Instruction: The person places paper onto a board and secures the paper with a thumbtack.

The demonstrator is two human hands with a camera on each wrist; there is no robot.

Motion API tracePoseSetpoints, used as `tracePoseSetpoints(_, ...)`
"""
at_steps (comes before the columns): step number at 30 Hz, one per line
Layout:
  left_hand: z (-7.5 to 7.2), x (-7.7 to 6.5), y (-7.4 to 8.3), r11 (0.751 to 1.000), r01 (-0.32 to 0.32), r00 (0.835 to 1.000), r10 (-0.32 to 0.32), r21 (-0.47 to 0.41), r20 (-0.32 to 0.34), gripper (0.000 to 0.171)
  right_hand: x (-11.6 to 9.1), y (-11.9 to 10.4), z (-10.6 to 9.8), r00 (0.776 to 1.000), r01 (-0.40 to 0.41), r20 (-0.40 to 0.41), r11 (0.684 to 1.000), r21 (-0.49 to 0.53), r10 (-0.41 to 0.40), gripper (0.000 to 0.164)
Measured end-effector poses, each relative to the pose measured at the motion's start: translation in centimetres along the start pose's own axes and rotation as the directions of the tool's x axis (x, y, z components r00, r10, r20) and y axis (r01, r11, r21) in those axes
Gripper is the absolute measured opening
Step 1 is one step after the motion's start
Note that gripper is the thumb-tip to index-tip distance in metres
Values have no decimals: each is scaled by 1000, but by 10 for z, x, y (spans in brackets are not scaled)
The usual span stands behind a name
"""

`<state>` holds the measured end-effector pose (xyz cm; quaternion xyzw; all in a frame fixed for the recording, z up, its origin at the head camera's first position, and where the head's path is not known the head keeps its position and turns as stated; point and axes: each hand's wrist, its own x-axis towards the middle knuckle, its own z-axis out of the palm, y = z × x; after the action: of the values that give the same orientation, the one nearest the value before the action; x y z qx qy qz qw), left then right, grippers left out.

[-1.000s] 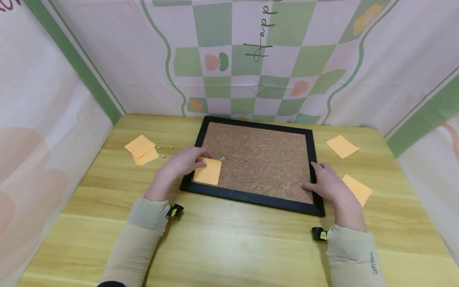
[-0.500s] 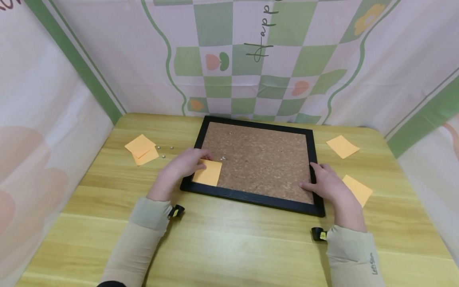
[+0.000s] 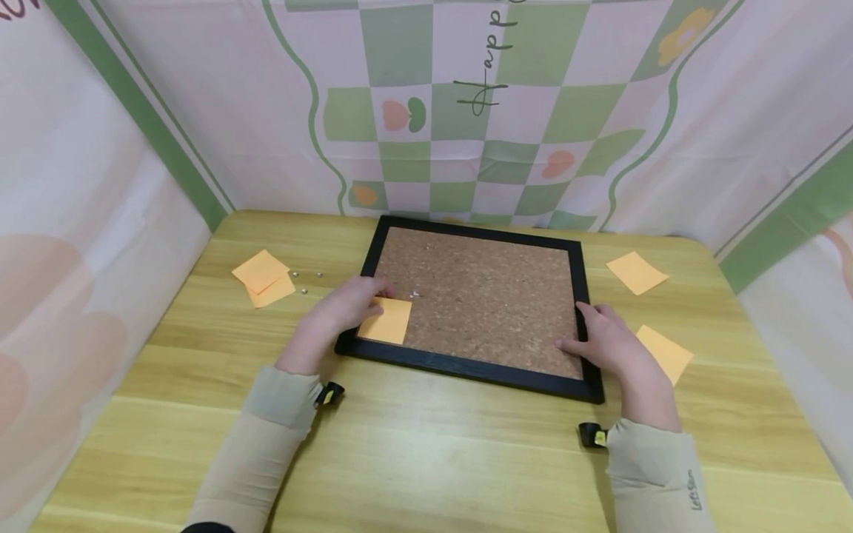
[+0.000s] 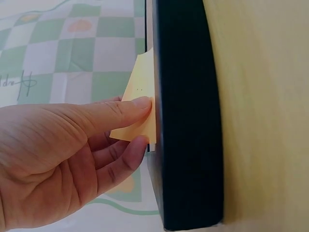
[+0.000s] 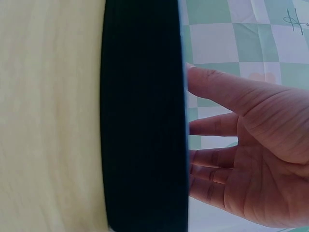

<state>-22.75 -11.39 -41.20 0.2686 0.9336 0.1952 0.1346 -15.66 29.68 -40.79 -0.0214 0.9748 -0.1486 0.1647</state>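
At left on the tabletop [image 3: 426, 459] lie two overlapping orange sticky notes [image 3: 261, 272], with three small silvery pieces [image 3: 303, 291] just beside them. The left hand [image 3: 343, 303] pinches an orange sticky note [image 3: 389, 324] between thumb and fingers at the near left corner of the black-framed corkboard [image 3: 493, 296]. The right hand [image 3: 609, 340], fingers and thumb spread, rests at the board's right edge. Farther right lie a far note [image 3: 637, 272] and a near note [image 3: 666, 354], partly hidden.

Five notes [image 3: 389, 323]; one corkboard [image 3: 489, 300]; three tabletop pins [image 3: 304, 292]; two hands [image 3: 341, 306].
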Motion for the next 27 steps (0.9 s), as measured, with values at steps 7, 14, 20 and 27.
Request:
tracePoseSetpoints(7,1,1,1,1000,8,1000,-8,13,-6,28,0,0,1,1000,-7,7,1000,6,6,90)
tracePoseSetpoints(14,3,2,4,999,34,999,-34,29,-18,27,1,1,1,1000,-3,2,1000,9,3,90)
tracePoseSetpoints(20,4,2,4,999,26,999,-25,40,-32,27,1,1,1,1000,3,-3,1000,7,-3,90)
tracePoseSetpoints(27,4,2,5,998,44,999,-42,42,-31,27,1,1,1,1000,4,-5,1000,9,-4,90)
